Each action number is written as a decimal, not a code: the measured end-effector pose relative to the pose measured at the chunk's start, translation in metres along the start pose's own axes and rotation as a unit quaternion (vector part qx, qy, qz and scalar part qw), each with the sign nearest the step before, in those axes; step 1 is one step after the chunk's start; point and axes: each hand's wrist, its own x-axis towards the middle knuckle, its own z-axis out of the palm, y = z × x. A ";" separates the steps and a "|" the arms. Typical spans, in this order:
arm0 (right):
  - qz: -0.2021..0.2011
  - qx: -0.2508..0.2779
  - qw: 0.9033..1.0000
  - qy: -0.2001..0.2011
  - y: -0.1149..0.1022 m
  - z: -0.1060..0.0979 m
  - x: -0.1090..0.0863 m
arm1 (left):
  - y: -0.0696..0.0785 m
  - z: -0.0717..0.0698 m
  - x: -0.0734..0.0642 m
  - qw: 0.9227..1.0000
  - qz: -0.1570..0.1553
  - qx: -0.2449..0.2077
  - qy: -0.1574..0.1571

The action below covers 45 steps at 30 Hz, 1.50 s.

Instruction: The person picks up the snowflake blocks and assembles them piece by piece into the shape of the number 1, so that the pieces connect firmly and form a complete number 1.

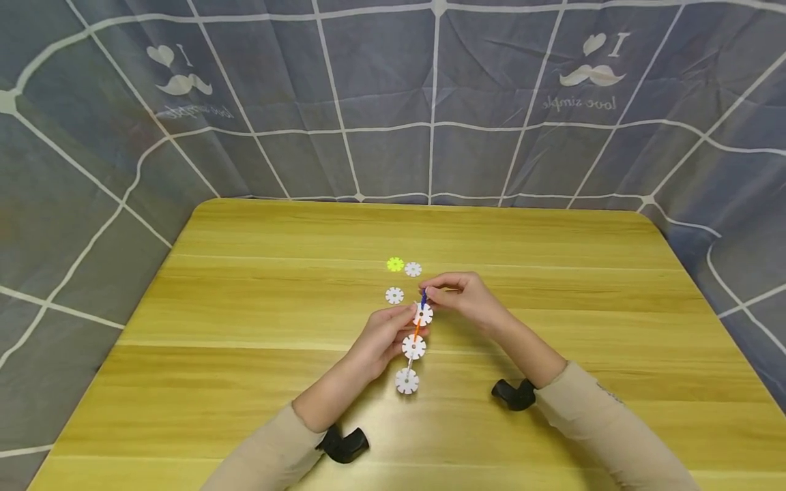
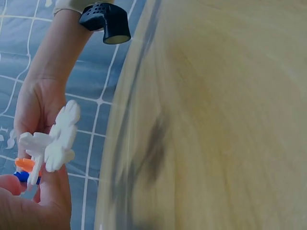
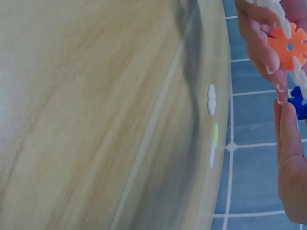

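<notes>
My left hand grips a chain of interlocking snowflake discs near its far end. White discs lie face-on in the head view, with an orange disc slotted edge-on between two of them. Beyond the farthest white one is a blue disc, pinched between the thumb and fingers of my right hand. The blue disc touches that white disc's edge; how deep it is slotted I cannot tell. In the left wrist view, white discs partly cover the orange and blue ones.
On the wooden table, beyond the hands, lie a yellow-green disc, a white disc beside it and another white disc nearer. Black wrist devices sit at both sleeves. A grey checked cloth hangs behind the table.
</notes>
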 end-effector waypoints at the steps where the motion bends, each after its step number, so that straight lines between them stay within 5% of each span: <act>1: -0.003 -0.003 1.000 -0.003 0.001 0.000 0.001 | 0.001 0.000 0.000 1.000 -0.007 0.002 0.000; 11: -0.035 -0.101 0.994 -0.015 0.009 -0.006 0.004 | 0.002 -0.001 -0.002 0.999 -0.021 0.015 -0.026; 23: -0.035 -0.113 0.992 -0.034 0.012 -0.003 0.009 | 0.003 -0.002 -0.001 0.999 -0.017 0.031 -0.015; 31: -0.049 -0.115 0.989 -0.082 0.019 -0.007 0.019 | 0.000 -0.007 -0.001 0.999 -0.023 0.041 -0.001; 45: 0.047 -0.131 0.989 -0.040 0.027 -0.002 0.050 | 0.001 -0.021 0.002 0.998 -0.025 0.052 0.035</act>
